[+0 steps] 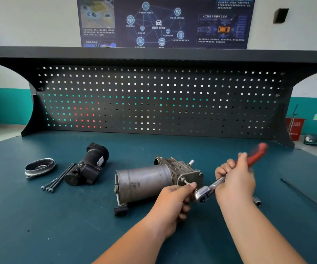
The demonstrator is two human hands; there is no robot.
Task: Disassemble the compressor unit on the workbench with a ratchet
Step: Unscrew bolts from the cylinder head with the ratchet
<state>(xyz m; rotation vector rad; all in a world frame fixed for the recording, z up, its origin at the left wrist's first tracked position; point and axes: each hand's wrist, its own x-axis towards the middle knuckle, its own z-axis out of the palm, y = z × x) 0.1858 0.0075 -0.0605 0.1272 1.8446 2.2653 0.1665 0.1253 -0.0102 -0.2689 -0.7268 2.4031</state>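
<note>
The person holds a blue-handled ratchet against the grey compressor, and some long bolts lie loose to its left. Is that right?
Not quite. The head view shows the ratchet has a red handle, not blue. The rest stands: the right hand holds it against the grey compressor, and long bolts lie loose to its left.

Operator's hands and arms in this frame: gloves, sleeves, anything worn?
Nothing worn that shows. The left hand and right hand are bare: no gloves, rings or tape. Both forearms are bare down to the frame edge, with no sleeves, watch or wristbands in view.
</note>
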